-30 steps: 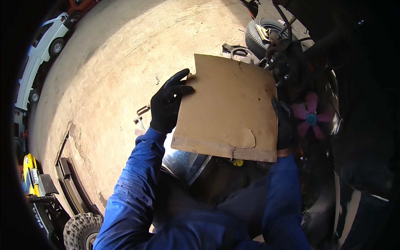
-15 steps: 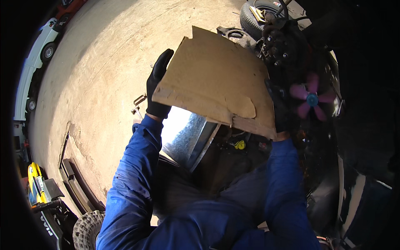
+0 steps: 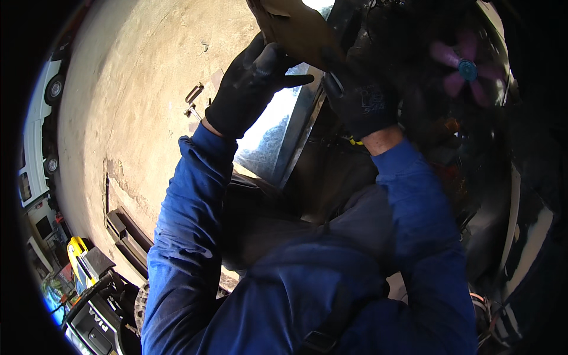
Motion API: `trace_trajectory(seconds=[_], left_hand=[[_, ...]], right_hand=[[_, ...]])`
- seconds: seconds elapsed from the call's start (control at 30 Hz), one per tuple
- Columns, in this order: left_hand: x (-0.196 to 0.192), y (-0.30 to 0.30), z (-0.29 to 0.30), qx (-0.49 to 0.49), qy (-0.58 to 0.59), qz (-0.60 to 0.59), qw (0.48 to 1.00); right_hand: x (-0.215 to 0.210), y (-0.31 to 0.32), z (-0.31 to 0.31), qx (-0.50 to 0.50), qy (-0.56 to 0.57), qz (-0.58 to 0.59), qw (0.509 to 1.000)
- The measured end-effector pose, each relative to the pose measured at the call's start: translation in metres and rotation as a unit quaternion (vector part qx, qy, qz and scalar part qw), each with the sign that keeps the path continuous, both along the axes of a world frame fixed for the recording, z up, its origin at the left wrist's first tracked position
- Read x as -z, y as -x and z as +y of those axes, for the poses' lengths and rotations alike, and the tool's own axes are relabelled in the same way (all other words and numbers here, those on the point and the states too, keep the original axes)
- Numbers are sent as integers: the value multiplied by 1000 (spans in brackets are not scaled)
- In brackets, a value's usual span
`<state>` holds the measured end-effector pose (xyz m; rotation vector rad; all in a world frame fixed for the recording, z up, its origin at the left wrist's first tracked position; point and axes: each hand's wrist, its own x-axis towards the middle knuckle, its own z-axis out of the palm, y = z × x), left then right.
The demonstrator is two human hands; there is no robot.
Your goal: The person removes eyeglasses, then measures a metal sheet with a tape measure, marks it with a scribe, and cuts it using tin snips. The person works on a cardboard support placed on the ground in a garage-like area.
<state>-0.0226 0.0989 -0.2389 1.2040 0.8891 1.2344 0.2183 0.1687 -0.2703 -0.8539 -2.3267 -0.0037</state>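
Both hands wear black gloves and reach away from the body, with the cardboard sheet (image 3: 302, 32) just beyond and between them. The left hand (image 3: 244, 89) is loosely spread: its upper fingers meet the cardboard's left side, while the thumb points right, clear of the sheet's near edge. The right hand (image 3: 362, 99) has its fingers at the near right corner; whether they pinch it or only rest there cannot be told.

Neither hand is clearly nearer, since each is at its own side. The cardboard's visible part slants from far left to near right; its far end is cut off, so its true long axis is uncertain.

Under the cardboard and left hand lies a shiny metal sheet (image 3: 263, 145), its long right edge running forward and leaning right, crossed by the cardboard near the far end.

Further out, a hammer (image 3: 192, 111) lies on the concrete floor (image 3: 148, 71), off the metal sheet's left edge. A pink-bladed fan (image 3: 467, 70) is beyond the right hand, well to the right. A white van (image 3: 36, 151) stands along the floor's far left edge.
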Motion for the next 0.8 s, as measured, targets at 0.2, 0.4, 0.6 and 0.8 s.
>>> trace_trajectory(seconds=[0.2,0.4,0.6,0.8], left_hand=[[-7,3,-30,-93,-212,526,818],[-31,16,-44,-91,-224,603,760],[-48,47,-65,-150,-157,511,832],[-58,97,-83,-199,-140,531,811]], right_hand=[[4,0,-21,-37,69,-21,997],[-4,-12,-22,-112,4,-41,993],[-15,-47,15,52,333,177,925],[-19,-75,22,79,361,315,874]])
